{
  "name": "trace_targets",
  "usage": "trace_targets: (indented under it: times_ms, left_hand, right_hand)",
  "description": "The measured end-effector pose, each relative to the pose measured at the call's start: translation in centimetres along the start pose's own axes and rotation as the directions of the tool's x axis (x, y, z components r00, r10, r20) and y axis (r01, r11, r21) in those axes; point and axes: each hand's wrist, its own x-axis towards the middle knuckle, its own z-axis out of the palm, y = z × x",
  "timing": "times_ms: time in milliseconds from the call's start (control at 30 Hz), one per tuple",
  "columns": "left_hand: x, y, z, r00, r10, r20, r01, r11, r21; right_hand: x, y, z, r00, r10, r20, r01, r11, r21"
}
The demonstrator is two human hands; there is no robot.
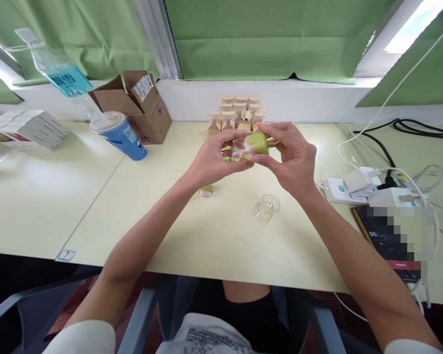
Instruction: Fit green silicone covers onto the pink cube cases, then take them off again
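Observation:
My left hand (214, 160) is closed around a small clear plastic container (239, 147), held above the table in front of me. A green cap (257, 142) sits at the container's right end, and the fingers of my right hand (293, 155) grip it. Whether cap and container are fully joined I cannot tell. Below my left wrist lies a small green-and-white piece (205, 191). Another clear plastic container (268, 206) rests on the table below my right hand. Something green shows between the fingers of my left hand, partly hidden.
Several small open cardboard boxes (237, 110) stand against the wall. At left are a blue cup (123, 140), a plastic bottle (64, 76), a brown carton (143, 110) and white boxes (31, 129). A power strip (349, 189), cables and a phone (387, 246) lie at right.

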Motion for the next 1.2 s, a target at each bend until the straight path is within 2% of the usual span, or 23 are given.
trace_targets:
  times_ms: [100,233,333,467,567,633,700,900,1100,1200]
  left_hand:
    - [-0.1,0.4,0.1,1.0,-0.009,-0.002,0.008,1.0,-0.024]
    - [-0.1,0.6,0.3,0.999,0.031,0.02,-0.03,0.999,-0.027]
    - [-0.1,0.5,0.4,0.999,0.035,0.032,-0.034,0.998,-0.049]
    - [0.0,0.2,0.2,0.999,-0.043,0.03,0.048,0.979,-0.197]
    - [0.1,0.2,0.1,0.99,-0.13,0.056,0.141,0.926,-0.349]
    - [0.1,0.3,0.3,0.984,-0.15,0.094,0.175,0.904,-0.389]
    - [0.0,0.3,0.6,0.981,-0.148,0.122,0.184,0.906,-0.382]
    - [-0.3,-0.3,1.2,0.978,-0.152,0.144,0.185,0.948,-0.258]
    - [0.0,-0.3,0.4,0.958,-0.168,0.231,0.231,0.932,-0.279]
    - [0.4,-0.3,-0.3,0.955,-0.214,0.207,0.266,0.927,-0.266]
  right_hand:
    - [0.0,-0.3,0.0,0.999,0.028,-0.02,-0.028,1.0,-0.008]
    - [-0.1,-0.4,0.2,0.999,0.011,0.043,-0.009,0.999,-0.039]
    - [-0.3,-0.5,0.7,0.999,0.022,0.034,-0.02,0.997,-0.07]
    - [-0.5,-0.7,1.0,0.999,-0.031,0.012,0.032,0.996,-0.08]
    - [-0.5,-0.7,1.0,0.991,-0.117,0.067,0.125,0.983,-0.131]
    - [-0.5,-0.4,1.1,0.983,-0.143,0.116,0.163,0.967,-0.194]
    - [-0.6,-0.1,1.2,0.981,-0.135,0.135,0.166,0.954,-0.249]
    - [-1.0,0.0,1.5,0.986,-0.141,0.09,0.163,0.935,-0.315]
    - [-0.6,-0.4,0.9,0.985,-0.125,0.12,0.16,0.923,-0.351]
    - [-0.5,0.1,0.8,0.994,-0.081,0.069,0.1,0.935,-0.34]
